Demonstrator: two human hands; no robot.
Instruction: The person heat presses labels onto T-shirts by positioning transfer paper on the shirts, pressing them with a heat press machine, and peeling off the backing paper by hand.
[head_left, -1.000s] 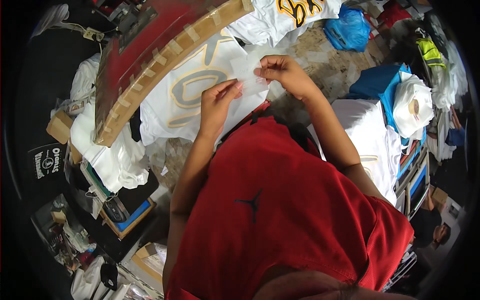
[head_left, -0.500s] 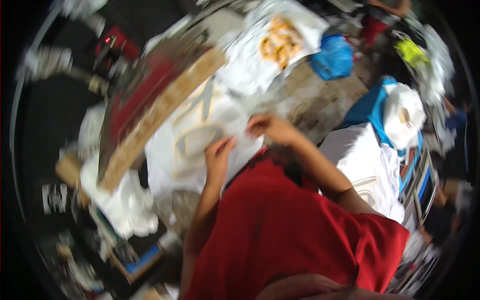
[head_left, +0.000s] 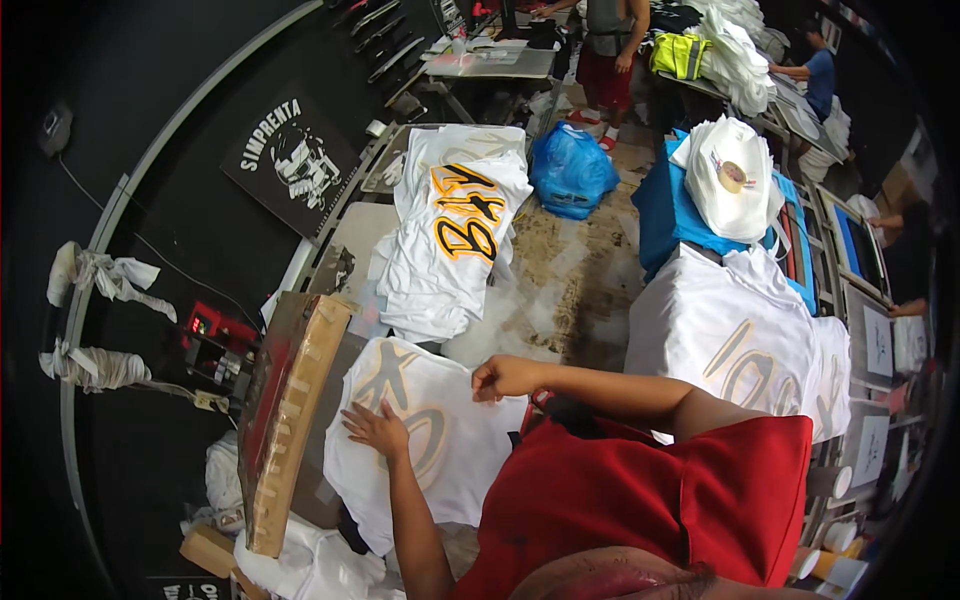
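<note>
White T-shirt with a pale gold print lies flat on the press platen right in front of us, just right of the raised red-and-wood heat press lid. Our left hand rests palm down on the shirt's print, fingers spread apart and flat, holding nothing. Our right hand sits at the shirt's upper right edge, fingers curled together into a loose fist; we cannot tell if it pinches anything.

Signs and packages: a black square sign with a white graphic leans on the dark wall, upper left. A stack of white shirts with yellow-and-black lettering lies on the desk beyond the press. A blue plastic bag sits on the floor behind that. To the right, a white shirt with a gold print on another platen, and folded white garments with a round label on a blue surface.
</note>
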